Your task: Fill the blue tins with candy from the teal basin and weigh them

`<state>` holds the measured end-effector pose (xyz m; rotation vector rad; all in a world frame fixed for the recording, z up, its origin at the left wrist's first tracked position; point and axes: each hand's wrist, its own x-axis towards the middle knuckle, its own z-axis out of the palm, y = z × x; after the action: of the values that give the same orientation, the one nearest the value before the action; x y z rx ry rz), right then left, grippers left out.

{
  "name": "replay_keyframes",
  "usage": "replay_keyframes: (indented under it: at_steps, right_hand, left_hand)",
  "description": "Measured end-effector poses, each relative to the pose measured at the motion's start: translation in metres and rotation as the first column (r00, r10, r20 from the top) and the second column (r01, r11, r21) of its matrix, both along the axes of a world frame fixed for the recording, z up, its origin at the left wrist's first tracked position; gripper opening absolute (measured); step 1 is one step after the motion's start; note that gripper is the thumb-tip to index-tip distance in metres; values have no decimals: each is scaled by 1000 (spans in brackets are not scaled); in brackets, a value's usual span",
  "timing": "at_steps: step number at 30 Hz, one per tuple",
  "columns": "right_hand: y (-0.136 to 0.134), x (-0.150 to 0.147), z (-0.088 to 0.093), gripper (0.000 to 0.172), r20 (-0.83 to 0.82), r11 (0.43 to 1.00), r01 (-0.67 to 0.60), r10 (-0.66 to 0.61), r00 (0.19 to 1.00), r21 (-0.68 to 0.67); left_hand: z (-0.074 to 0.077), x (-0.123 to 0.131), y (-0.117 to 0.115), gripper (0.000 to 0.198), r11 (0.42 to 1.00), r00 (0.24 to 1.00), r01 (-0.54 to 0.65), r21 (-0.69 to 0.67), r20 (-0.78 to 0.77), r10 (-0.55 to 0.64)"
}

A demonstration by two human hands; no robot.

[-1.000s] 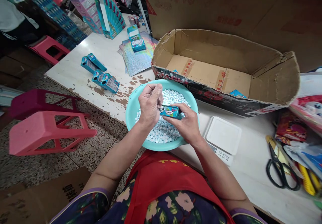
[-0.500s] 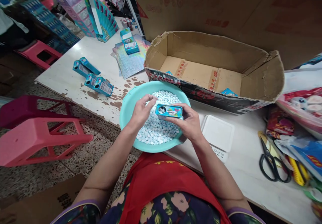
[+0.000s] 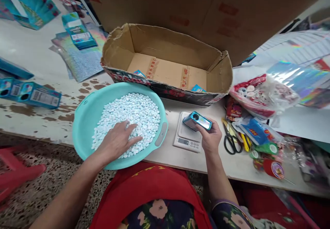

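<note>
Lower left of centre: left hand (image 3: 117, 141), palm down on a heap of pale blue-white candies (image 3: 134, 109), fingers loosely spread, tips sunk a little among them. Gripping nothing that shows.

Around the heap: round teal basin (image 3: 82, 119), on the near edge of a white table (image 3: 36, 126) with worn brown patches, partly overhanging it.

Right of centre: right hand (image 3: 210, 138), closed around a small teal tin (image 3: 197, 121), thumb and fingers pinching its right end. Tin tilted, a round opening visible on its upper face, left end out over the platform of a small white scale (image 3: 187, 137). Touching the platform or just above it: cannot tell.

Scale just to the right of the basin, almost against its rim handle.

Behind both, upper centre: open cardboard box (image 3: 167, 59), shallow, with two small teal packs against its near wall.

Right of the scale, just beside the right hand: black-handled scissors (image 3: 230, 140), then a clutter of coloured packets and a clear bag of toys (image 3: 257, 95).

Far left, middle height: teal cartons (image 3: 38, 96) lying on their sides. Upper left: holographic sheets (image 3: 82, 60) with another carton on top.

Bottom centre: red apron over flowered cloth.
</note>
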<state>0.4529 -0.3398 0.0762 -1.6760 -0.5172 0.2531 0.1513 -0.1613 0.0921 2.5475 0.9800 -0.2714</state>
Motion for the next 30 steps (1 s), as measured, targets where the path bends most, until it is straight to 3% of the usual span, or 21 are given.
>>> replay_keyframes:
  at_steps: [3,7,10,13,16,24,27,30]
  right_hand:
    - [-12,1,-12,48,5,1000,2,-2,1000,-9]
    - [-25,9,-13,65,54,994,-41,36,998,97]
    - [-36,21,-7,57,55,983,136,-144,988,123]
    - [-46,33,-5,46,-15,930,354,-354,935,99]
    - [-56,40,-7,45,-31,890,449,-448,894,86]
    - [-60,40,-14,41,-37,904,426,-424,905,32]
    - [-57,37,-14,40,-82,910,409,-404,911,61]
    - [-54,33,-13,39,-97,923,380,-374,922,55]
  left_hand:
    - [7,6,-1,59,1000,999,12,-4,-31,-12]
    - [8,9,-3,57,999,999,40,31,-18,-39]
    - [5,9,-7,56,998,998,49,31,29,-50]
    - [5,7,-10,50,1000,996,-21,-16,82,22]
    - [9,4,-11,38,991,975,-104,-84,188,118]
    - [26,-1,0,22,953,876,-299,-41,385,291]
    - [28,-1,2,21,903,803,-411,-124,419,423]
    - [28,-2,5,25,741,635,-497,-452,392,665]
